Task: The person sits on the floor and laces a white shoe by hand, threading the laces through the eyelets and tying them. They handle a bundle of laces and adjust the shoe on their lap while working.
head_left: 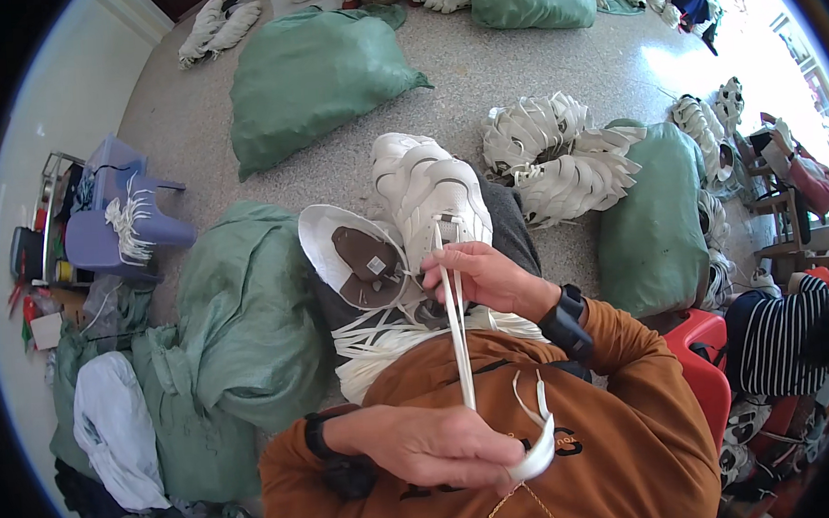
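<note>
A white sneaker (430, 188) rests on my lap, toe pointing away, with a white flat shoelace (457, 332) running taut from its eyelets back toward me. My right hand (481, 274) pinches the lace just below the shoe's tongue. My left hand (433, 441) grips the lace's near end close to my chest, with the loose end curling out beside it. A second shoe upper (358, 254) with a brown insole lies open-side up to the left of the sneaker. A bundle of white laces (381, 340) lies across my lap.
Green sacks (311, 77) lie on the speckled floor ahead and to the left (240, 334). Stacks of white shoe uppers (559, 153) sit to the right beside another green sack (656, 218). A purple plastic stool (121, 213) stands left. A person in a striped top (779, 334) sits right, near a red stool (701, 356).
</note>
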### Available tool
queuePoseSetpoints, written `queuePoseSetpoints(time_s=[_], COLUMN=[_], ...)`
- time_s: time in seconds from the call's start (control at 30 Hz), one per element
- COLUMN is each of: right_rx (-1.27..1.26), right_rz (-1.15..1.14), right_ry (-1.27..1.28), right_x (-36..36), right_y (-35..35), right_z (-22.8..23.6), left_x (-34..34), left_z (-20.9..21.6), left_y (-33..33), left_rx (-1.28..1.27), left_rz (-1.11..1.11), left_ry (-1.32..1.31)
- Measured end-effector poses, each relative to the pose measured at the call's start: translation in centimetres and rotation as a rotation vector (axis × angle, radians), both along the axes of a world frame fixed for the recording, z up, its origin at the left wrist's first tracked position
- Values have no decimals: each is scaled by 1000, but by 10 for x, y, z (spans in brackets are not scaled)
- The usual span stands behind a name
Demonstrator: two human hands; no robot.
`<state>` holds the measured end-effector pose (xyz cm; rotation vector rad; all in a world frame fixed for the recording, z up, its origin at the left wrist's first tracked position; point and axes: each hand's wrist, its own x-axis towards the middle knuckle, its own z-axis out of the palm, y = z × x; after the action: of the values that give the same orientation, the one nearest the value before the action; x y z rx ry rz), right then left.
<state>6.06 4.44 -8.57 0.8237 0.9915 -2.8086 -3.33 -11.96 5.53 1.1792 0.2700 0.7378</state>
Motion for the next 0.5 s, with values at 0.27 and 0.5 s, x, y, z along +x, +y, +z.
queuePoseSetpoints(time_s=[0.27, 0.5], right_rx=[462, 895], right_rz=[56, 186], right_ry=[182, 273], right_x=[26, 50], right_y=[-27, -26], right_z=[19, 41], left_x=[-56, -39], left_z=[-105, -157], left_y=[4, 74], left_rx=[-299, -1011], left_rz=[1090, 856], left_ry=[608, -271])
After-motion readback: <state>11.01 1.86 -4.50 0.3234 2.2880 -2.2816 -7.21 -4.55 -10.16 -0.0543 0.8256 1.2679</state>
